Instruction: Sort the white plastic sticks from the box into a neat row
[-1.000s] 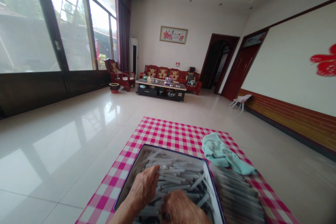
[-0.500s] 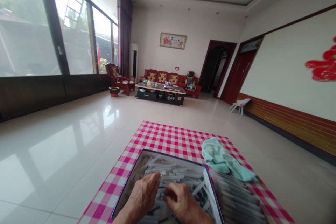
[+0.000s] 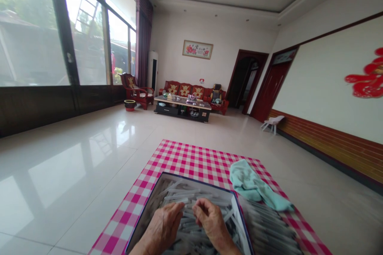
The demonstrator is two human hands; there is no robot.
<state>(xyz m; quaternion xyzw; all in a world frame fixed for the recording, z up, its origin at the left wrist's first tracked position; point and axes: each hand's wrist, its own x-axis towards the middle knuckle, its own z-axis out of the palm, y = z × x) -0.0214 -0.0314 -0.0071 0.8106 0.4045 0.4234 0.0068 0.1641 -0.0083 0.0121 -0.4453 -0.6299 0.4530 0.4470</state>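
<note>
A shallow box (image 3: 237, 207) with a dark blue rim holds a heap of thin translucent plastic strips or tubes (image 3: 176, 195). My left hand (image 3: 164, 223) is over the box with its fingers pressed together, the thumb out of sight. Facing it, my right hand (image 3: 211, 219) pinches with thumb and forefinger. A small gap separates the fingertips of the two hands. Whatever either hand holds blends in with the pale pieces behind and cannot be made out. Right of the box lies a row of similar slim grey translucent pieces (image 3: 269, 229), partly blurred.
A pink and white checked cloth (image 3: 191, 155) covers the table. A mint-green towel (image 3: 254, 183) lies crumpled beyond the row of pieces. Farther off stand a low coffee table (image 3: 182, 107), a red wooden sofa (image 3: 176, 87) and a small stool (image 3: 273, 122).
My right hand has risen slightly and moved right, its pinch now clearer to see. My left hand has shifted slightly. The view has tilted a little.
</note>
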